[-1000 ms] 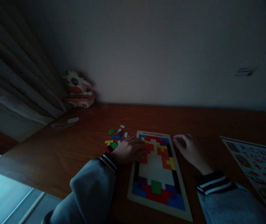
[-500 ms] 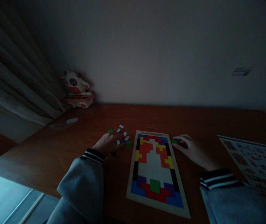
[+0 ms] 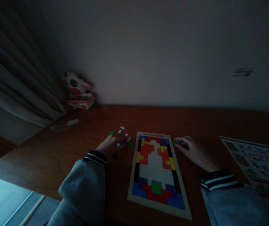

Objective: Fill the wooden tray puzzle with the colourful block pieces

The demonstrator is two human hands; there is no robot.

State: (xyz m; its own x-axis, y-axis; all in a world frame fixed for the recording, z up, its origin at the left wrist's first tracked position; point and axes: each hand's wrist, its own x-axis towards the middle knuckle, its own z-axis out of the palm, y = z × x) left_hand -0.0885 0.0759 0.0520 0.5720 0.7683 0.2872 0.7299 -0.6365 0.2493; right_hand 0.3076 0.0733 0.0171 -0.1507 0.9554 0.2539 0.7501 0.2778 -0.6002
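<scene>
Board (image 3: 155, 168) is a pale wooden rectangle flat on the table (image 3: 54, 153), with blocky coloured pieces fitted around the edges and a bare patch down the centre. Right hand (image 3: 192, 150) is by its far right corner, thumb and fingers pinching a green piece (image 3: 176, 142). Left hand (image 3: 111, 144) is palm-down over the loose pieces (image 3: 130, 145) left of it; can't tell if it's gripping anything. Print (image 3: 156, 135) on the far rim's too dim to read.

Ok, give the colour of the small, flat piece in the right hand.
The small, flat piece in the right hand is green; see the head view.
</scene>
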